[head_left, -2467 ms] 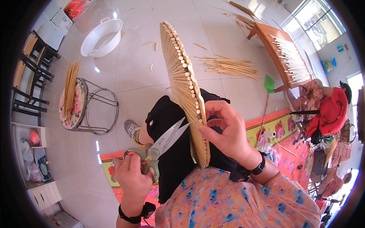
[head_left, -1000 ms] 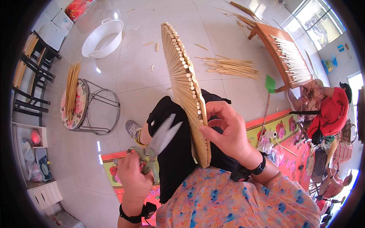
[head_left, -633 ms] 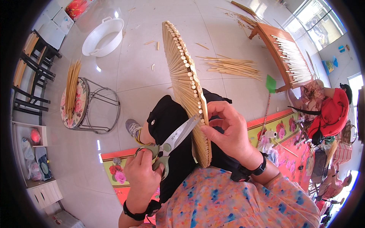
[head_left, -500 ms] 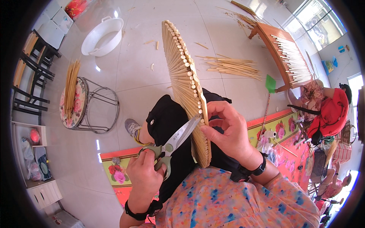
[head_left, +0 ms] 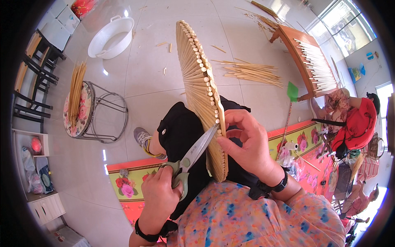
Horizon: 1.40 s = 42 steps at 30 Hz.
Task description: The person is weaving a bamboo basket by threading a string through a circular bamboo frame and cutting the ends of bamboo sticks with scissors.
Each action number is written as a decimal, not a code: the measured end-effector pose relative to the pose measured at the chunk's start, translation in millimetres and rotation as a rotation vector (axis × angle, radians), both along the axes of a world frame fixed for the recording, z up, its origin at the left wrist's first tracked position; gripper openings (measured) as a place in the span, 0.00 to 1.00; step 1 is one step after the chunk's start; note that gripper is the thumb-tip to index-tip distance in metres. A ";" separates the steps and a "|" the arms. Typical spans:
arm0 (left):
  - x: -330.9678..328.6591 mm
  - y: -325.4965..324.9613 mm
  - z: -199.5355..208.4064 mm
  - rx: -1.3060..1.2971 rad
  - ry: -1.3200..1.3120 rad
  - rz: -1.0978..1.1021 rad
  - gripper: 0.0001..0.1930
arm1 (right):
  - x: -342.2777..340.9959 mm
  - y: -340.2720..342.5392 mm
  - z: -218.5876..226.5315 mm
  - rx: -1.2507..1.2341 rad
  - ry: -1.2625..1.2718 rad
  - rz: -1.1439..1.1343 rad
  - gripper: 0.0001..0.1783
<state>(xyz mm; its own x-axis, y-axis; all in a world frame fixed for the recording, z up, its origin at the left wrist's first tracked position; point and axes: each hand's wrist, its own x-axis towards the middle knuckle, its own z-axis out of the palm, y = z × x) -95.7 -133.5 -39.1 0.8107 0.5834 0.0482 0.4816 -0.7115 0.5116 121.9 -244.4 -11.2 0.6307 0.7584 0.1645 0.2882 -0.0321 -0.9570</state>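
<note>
My left hand (head_left: 158, 193) has its fingers through the green handles of a pair of scissors (head_left: 197, 149). The blade tips touch the edge of a stiff, pleated disc of straw-coloured stalks (head_left: 190, 70), which stands upright across my lap. Pale, round cut stalk ends run along its rim. My right hand (head_left: 249, 142) pinches that rim between thumb and fingers, just beside the scissor tips. The disc's far face is hidden from me.
A bundle of stalks (head_left: 76, 92) lies on a round flowered stool (head_left: 85, 105) at left. Beyond are a white basin (head_left: 103, 50), loose stalks (head_left: 251, 73) on the floor, and a wooden table (head_left: 294, 53) bearing pale sticks. Someone in red (head_left: 362, 121) sits at right.
My left hand and the scissor handles have shifted slightly right, and the blades look closer together. The tips stay at the rim. My right hand keeps its pinch on the disc.
</note>
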 end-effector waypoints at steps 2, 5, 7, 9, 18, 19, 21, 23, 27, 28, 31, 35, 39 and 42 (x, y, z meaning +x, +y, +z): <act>-0.5 -1.6 3.0 -0.020 0.007 0.012 0.15 | -0.5 0.6 0.3 0.001 0.007 0.004 0.21; -1.5 -3.5 4.2 -0.031 0.058 0.014 0.15 | -0.9 1.1 0.7 -0.007 -0.016 -0.004 0.21; -2.1 -3.9 2.1 -0.043 0.048 0.011 0.16 | -0.7 1.2 1.5 -0.014 -0.012 -0.004 0.21; -3.8 -4.5 -1.3 -0.022 0.017 0.006 0.16 | -0.7 0.9 0.9 -0.010 0.001 -0.005 0.21; -11.7 2.9 -5.4 -0.221 -0.337 0.174 0.19 | -0.4 0.4 -2.3 0.001 0.050 -0.005 0.21; -10.3 3.4 -1.5 -0.290 -0.442 0.234 0.20 | -0.3 0.5 -2.4 0.005 0.055 0.002 0.21; -17.5 7.9 -11.9 -0.278 -0.442 0.207 0.23 | -0.5 -0.7 -3.4 0.009 0.068 -0.001 0.21; -23.1 12.0 -17.5 -0.173 -0.359 0.149 0.21 | 0.6 -1.4 -3.6 0.016 0.079 -0.001 0.21; -14.7 8.9 -5.6 -0.543 -0.394 0.253 0.19 | 3.2 -3.3 -2.9 -0.001 0.106 0.018 0.20; -8.4 11.9 -3.8 -0.567 -0.410 0.248 0.18 | 3.7 -3.0 -2.3 -0.002 0.117 0.025 0.20; 20.4 20.7 -1.6 -0.607 -0.547 0.187 0.16 | 5.2 -2.6 -2.6 0.008 0.146 0.053 0.19; 68.0 29.7 -0.9 -0.591 -0.775 0.007 0.17 | 6.1 -2.6 -5.1 -0.002 0.177 0.066 0.19; 101.4 22.9 29.9 -0.759 -0.687 0.029 0.16 | 6.5 -6.4 -5.6 0.041 0.217 0.065 0.19; 113.0 20.9 32.8 -0.718 -0.514 0.022 0.14 | 3.9 -7.6 -3.6 0.016 0.231 0.081 0.18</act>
<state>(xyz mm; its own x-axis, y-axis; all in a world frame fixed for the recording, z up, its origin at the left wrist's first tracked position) 17.3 -112.6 -6.3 0.7777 0.6283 0.0195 0.0785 -0.1280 0.9887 125.8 -251.9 -14.8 0.5905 0.8063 0.0352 0.0624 -0.0021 -0.9981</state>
